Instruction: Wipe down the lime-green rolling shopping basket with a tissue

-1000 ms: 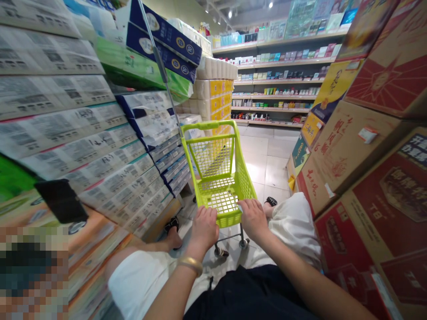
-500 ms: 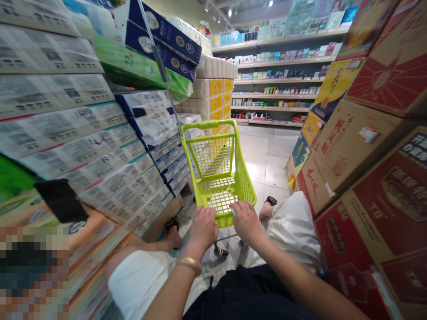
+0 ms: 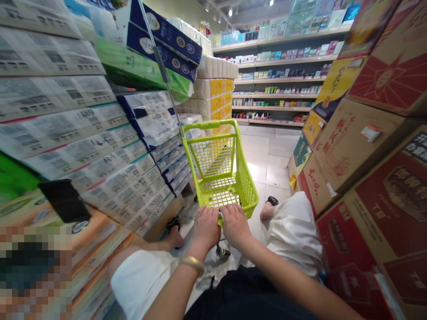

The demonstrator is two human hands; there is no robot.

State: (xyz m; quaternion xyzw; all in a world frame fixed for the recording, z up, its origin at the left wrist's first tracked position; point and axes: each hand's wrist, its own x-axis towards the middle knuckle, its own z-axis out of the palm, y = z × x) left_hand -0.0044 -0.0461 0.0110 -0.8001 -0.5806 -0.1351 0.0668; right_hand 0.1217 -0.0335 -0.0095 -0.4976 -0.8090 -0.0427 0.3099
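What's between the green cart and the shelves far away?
Only bare tiled floor lies between the green cart and the far shelves, in the head view.

1. Bright, even store light; ceiling spotlights (image 3: 230, 11) glow at the upper centre.
2. The pale floor (image 3: 267, 160) shows soft glare mid-frame.
3. Wide-lens distortion stretches and smears the packs (image 3: 56, 102) at left and cartons (image 3: 383, 146) at right.
4. A pixelated block (image 3: 33, 271) covers the lower left corner.

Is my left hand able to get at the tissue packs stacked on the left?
Probably yes. The left hand grips the near rim of the green cart, and the tissue packs stand close beside it on that side; nothing looks to block the way.
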